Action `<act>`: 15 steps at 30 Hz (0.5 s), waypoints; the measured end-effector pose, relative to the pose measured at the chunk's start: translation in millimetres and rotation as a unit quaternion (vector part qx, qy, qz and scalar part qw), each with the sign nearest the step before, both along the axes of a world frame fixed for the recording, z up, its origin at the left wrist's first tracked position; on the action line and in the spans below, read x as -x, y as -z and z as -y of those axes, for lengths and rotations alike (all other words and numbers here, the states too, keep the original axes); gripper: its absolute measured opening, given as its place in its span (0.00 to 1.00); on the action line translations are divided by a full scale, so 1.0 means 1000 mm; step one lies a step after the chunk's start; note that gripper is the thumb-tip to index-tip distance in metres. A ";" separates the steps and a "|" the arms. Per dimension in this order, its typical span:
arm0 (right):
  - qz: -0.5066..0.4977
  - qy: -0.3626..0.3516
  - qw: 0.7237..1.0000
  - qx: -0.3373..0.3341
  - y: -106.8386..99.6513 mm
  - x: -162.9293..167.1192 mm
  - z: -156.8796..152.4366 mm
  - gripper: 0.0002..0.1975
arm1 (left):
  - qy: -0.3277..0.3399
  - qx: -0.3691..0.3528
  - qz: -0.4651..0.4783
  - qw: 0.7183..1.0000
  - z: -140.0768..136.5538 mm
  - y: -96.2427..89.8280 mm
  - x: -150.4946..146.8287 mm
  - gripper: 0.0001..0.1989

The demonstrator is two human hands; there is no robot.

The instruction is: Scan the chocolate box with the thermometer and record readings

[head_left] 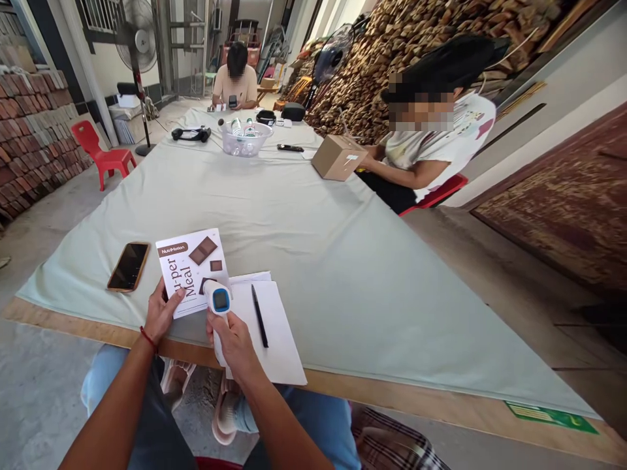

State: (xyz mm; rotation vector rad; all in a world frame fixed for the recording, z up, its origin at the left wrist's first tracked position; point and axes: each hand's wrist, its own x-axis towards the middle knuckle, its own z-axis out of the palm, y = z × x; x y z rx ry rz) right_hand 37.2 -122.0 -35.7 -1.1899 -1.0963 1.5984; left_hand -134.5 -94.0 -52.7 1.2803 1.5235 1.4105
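Note:
My left hand [161,312] grips the lower left edge of a white meal box [169,271] printed with "NutriMotion" and brown chocolate pieces, thumb on its front. The box is held tilted up over the table edge. In my right hand [235,343] is a white infrared thermometer [218,287] with a blue-rimmed screen, fingers wrapped round its handle. Its head overlaps the lower right part of the box; whether they touch I cannot tell. White paper sheets [281,333] lie just right of my right hand, with a black pen [259,316] on them.
A smartphone [128,266] lies left of the box on the cloth-covered table [353,274]. Farther back are a clear plastic basin [242,145] with bottles, a black headset-like device [191,134] and a dark phone-like object [290,148]. A person at right handles a cardboard box [337,158]; another sits at the far end.

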 end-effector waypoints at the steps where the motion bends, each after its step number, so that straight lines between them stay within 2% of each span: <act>1: 0.003 -0.001 1.000 -0.005 0.000 0.000 0.000 0.14 | -0.001 0.001 -0.003 1.000 0.000 -0.001 0.000 0.32; 15: 0.038 -0.009 0.999 -0.008 -0.005 0.000 -0.001 0.14 | -0.003 0.010 -0.004 1.000 -0.001 -0.001 0.000 0.34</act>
